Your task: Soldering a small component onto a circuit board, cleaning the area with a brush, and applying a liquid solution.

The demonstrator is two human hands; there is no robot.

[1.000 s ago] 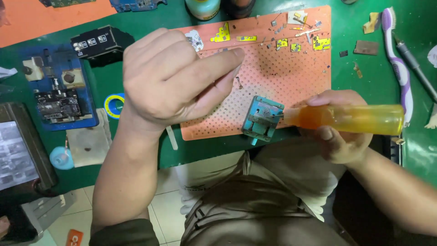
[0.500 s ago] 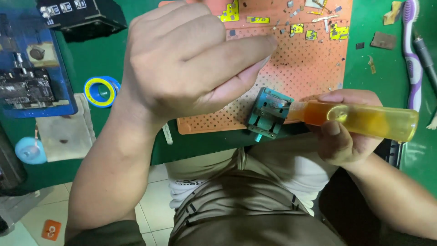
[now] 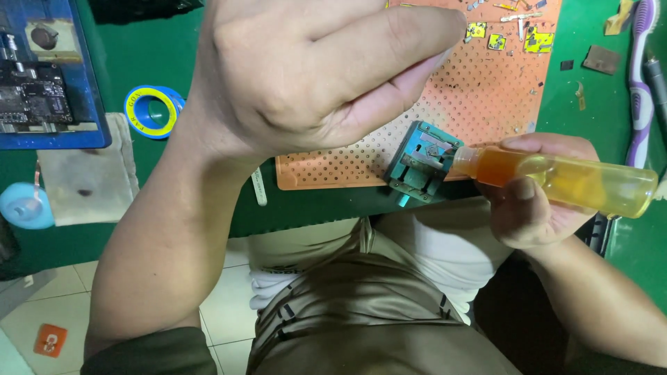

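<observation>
Head cam looks down on a green desk mat (image 3: pixel 174 62) w/ the person's lap below its near edge.

Left hand (image 3: pixel 306 69) is biggest in view, raised close to the lens over the mat's middle, fingers curled in, thumb laid along the index finger. Fingertips are pinched together at right; can't tell if anything sits between them.

Right hand (image 3: pixel 535 201) is at the near edge, right side, wrapped tight round a clear squeeze bottle of amber liquid (image 3: pixel 563 179). Bottle lies nearly level, nozzle pointing left, tip touching or just over a small teal metal fixture (image 3: pixel 420 163). Fixture sits on the near right corner of an orange perforated mat (image 3: pixel 479 90), overhanging the near edge a bit.

Blue board holder (image 3: pixel 48 76) w/ a circuit board clamped in it fills the far left corner. Near side of it: a stained grey-white pad (image 3: pixel 87 180), and left of that a pale blue round thing (image 3: pixel 24 205), cut off by the frame. Blue-and-yellow tape roll (image 3: pixel 151 110) lies just right of the holder, next to the left wrist.

Purple-and-white toothbrush (image 3: pixel 639 76) runs along the right edge. Small yellow chips and bits (image 3: pixel 535 40) are scattered on the orange mat's far right corner. Dark brown scrap (image 3: pixel 601 59) lies between those and the brush.
</observation>
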